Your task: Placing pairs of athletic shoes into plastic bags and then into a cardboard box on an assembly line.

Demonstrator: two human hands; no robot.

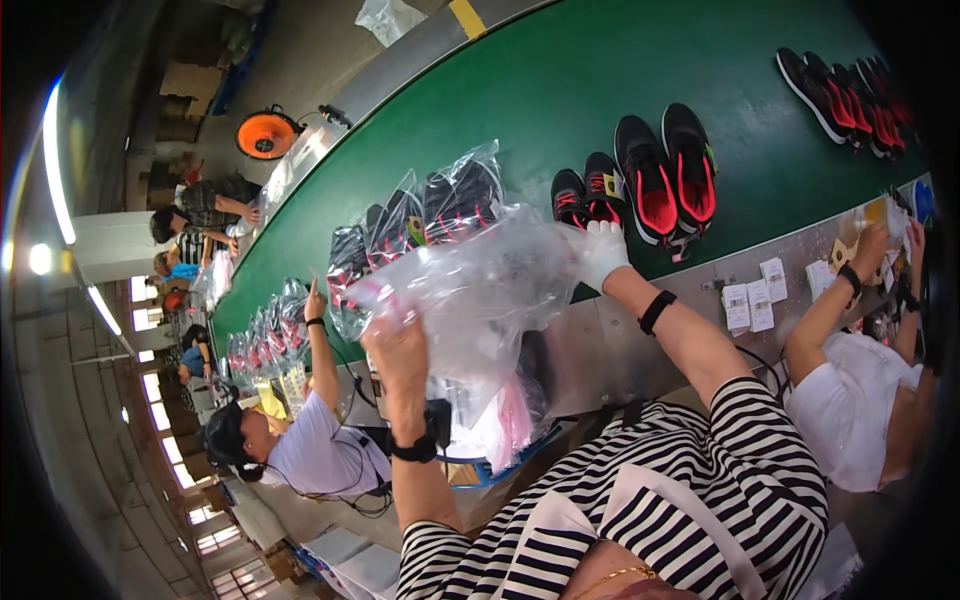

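Workshop floor: a long green work surface (pixel 740 60) is running diagonally across the view, and its near side is being bordered by a metal edge strip (pixel 600 345). Above this near side, in front of the wearer's striped shirt (pixel 640 480), a crumpled clear plastic bag (pixel 480 280) is being held up between the two hands. Its left end is being clamped by the left hand (pixel 397 352), whose fingers are being kept folded together on the film. At its right end the film is being met by the right hand (pixel 604 257), which is being covered by a white glove; whether its fingers are being closed on the film cannot be told.

Beyond the bag, bagged dark shoes (pixel 460 200) are being partly hidden by it. Just to the right, a smaller black-and-red pair (pixel 588 192) is lying beside a larger black pair with red lining (pixel 668 178); more shoes (pixel 845 105) are being lined up at the far right. White printed cards (pixel 752 303) are lying on the metal strip. Co-workers are being seen to the left (pixel 320 445) and right (pixel 850 400). An orange fan (pixel 266 134) is standing beyond the surface.
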